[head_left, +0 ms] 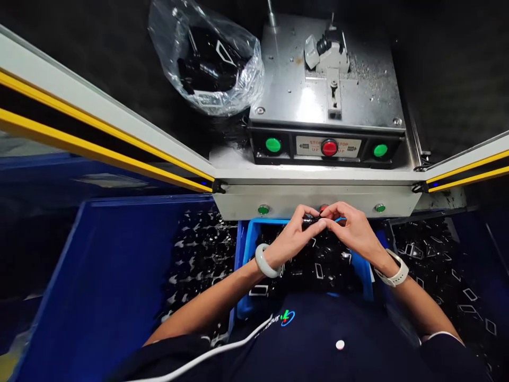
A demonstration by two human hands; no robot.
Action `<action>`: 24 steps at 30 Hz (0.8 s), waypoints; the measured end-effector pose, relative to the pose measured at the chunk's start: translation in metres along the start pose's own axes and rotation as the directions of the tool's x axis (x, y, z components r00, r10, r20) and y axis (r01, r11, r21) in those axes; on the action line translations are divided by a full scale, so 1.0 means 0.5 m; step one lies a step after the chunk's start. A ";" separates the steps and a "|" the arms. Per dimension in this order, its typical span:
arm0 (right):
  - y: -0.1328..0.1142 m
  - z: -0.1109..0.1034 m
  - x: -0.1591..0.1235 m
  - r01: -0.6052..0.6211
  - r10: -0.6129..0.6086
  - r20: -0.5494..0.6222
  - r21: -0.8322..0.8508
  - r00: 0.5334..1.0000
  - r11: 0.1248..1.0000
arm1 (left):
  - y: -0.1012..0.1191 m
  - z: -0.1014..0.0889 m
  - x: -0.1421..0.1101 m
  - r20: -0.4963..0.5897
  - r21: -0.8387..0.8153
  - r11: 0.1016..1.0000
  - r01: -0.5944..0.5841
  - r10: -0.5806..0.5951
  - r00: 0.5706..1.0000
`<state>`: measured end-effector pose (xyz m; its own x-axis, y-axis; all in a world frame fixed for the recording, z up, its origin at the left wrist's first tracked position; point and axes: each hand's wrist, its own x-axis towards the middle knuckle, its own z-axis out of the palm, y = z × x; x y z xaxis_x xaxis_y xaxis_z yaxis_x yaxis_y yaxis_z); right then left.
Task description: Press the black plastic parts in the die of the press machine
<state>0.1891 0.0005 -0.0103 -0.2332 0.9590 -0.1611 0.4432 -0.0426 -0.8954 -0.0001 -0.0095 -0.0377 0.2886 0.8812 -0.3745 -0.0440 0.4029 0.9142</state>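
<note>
Evidently our left hand (289, 240) and right hand (355, 233) pinch small black part (308, 220), long axis roughly crosswise, visible bulk nearer left

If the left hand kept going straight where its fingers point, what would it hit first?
Most likely the right hand, whose fingertips lie just ahead, at the small black part that the left hand grips. Depth is unclear from this one view; they may already touch.

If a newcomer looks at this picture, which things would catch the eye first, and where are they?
Probably the large red button between two green buttons, just below the metal plate. Below, the left hand and right hand pinch a small black part over a blue bin of black pieces.
</note>
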 end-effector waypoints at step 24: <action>-0.197 -0.285 0.282 0.198 -0.459 -0.162 -0.743 0.874 0.639 | 0.468 -0.136 0.603 -0.312 0.385 0.766 -0.515 0.633 0.709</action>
<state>0.2359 0.1798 0.1143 -0.2672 0.9027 0.3372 0.8802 0.3710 -0.2959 0.0115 0.3672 0.0530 -0.1215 0.9566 0.2648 0.1857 -0.2401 0.9528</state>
